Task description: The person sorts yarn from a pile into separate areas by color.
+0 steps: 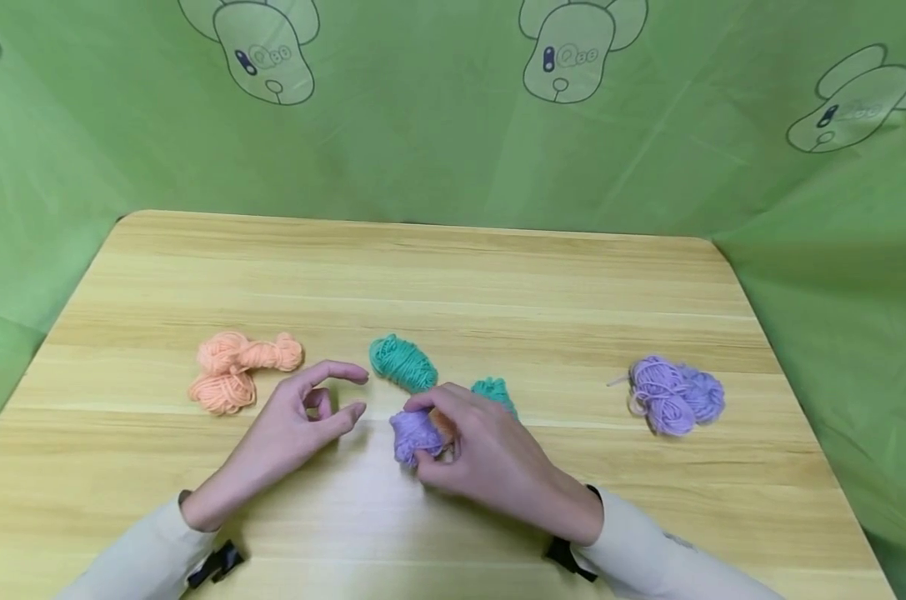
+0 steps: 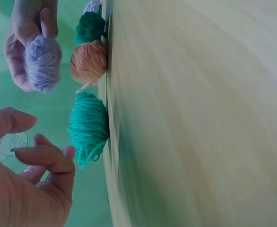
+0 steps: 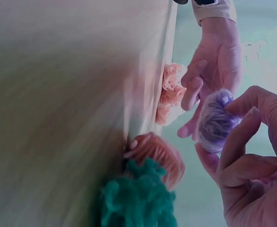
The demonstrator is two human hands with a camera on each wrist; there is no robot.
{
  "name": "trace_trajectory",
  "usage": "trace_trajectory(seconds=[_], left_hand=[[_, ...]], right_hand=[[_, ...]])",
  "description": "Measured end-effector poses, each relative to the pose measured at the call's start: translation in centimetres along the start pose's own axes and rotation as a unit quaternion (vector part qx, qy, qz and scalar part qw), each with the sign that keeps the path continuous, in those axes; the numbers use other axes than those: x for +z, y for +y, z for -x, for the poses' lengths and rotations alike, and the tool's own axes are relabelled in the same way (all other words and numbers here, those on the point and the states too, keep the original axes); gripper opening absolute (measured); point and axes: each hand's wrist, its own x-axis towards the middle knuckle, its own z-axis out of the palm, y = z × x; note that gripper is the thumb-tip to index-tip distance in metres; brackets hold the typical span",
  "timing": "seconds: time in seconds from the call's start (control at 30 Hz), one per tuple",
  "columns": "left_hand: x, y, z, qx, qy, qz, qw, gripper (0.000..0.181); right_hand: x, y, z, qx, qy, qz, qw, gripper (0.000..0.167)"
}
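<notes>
Between its thumb and fingers my right hand (image 1: 490,442) pinches a small purple ball of yarn (image 1: 415,437), raised above the table in both wrist views. My left hand (image 1: 295,417) is held to the left of that ball, thumb and index finger apart, with nothing between them. Just beyond the hands lies a teal yarn bundle (image 1: 403,363). A second teal bundle (image 1: 495,392) shows partly behind the right hand. An orange yarn ball (image 3: 157,158) sits beside it, mostly covered by the right hand in the head view.
Several peach yarn bundles (image 1: 227,371) are grouped on the left of the wooden table (image 1: 422,275). On the right lies a cluster of purple yarn balls (image 1: 673,396) with a loose strand. A green printed curtain (image 1: 437,125) surrounds the table's back and sides.
</notes>
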Motion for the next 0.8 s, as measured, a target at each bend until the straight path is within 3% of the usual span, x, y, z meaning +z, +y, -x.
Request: trace_trajectory(seconds=[0.37, 0.57, 0.8], left_hand=[[1.2, -0.3, 0.0, 0.018, -0.017, -0.013, 0.9996, 0.048], [2.1, -0.3, -0.2, 0.019, -0.020, -0.021, 0.9994, 0.049], [2.9, -0.3, -0.7, 0.011, -0.039, 0.007, 0.9992, 0.049]], right_hand=[[-1.6, 1.3, 1.0, -0.007, 0.053, -0.027, 0.9982, 0.053], [-2.7, 1.7, 1.6, 0.019, 0.066, -0.019, 0.9975, 0.055], [-3.4, 2.5, 2.3, 0.042, 0.092, -0.012, 0.9949, 0.058]])
